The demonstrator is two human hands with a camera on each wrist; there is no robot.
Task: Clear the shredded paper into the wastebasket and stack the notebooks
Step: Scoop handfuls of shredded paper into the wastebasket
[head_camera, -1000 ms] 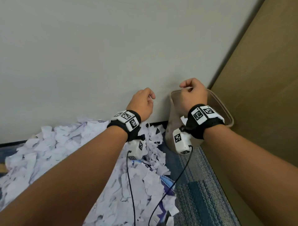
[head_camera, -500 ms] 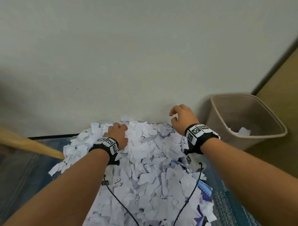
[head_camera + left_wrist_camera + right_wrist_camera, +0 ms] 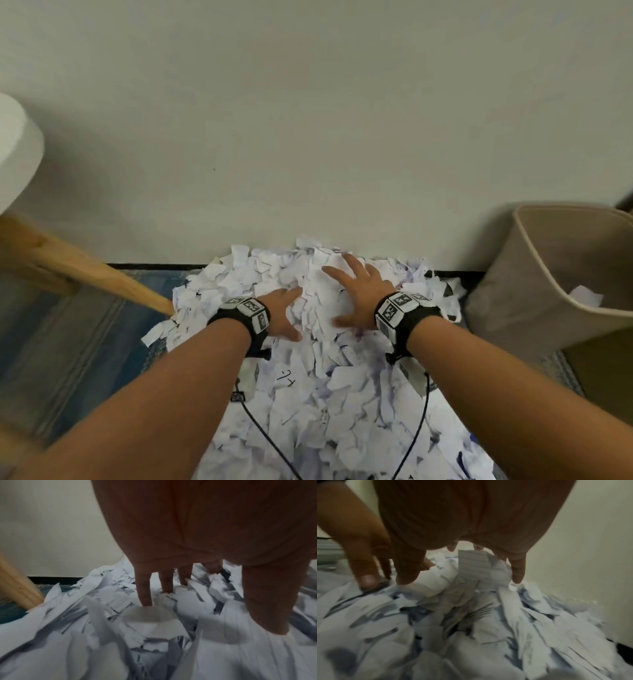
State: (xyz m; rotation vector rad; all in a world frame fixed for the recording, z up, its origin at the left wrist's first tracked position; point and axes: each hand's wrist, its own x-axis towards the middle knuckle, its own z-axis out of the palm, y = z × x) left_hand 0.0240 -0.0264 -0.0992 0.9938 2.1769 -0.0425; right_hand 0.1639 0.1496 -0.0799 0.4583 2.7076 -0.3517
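Shredded paper lies heaped on the floor against the wall, and you have both hands on its far crest. Your left hand sits on the pile's left shoulder, fingers straight and pushed down among the scraps; the left wrist view shows those fingers sunk tip-first into the heap, gripping nothing. Your right hand lies flat and spread just beside it on the wall side, palm down, fingers splayed, holding nothing yet; in the right wrist view a lined scrap stands up between the spread fingers.

What matters for the coming move, as I judge it: the wastebasket stands to the right of the pile, against the same wall, close to the heap's right edge, so your right hand is the nearer one. A load gathered between your palms would have to travel rightward and up over the rim. The heap runs long from the wall back toward you.

The scraps are thin, white, torn into irregular squares and strips, some ruled or inked, loose and crumpled. They will likely slip out of a loose hold. The basket is beige, smooth-walled, tapering, with one white scrap inside. A round wooden leg slants into the pile's left edge. No notebooks show.
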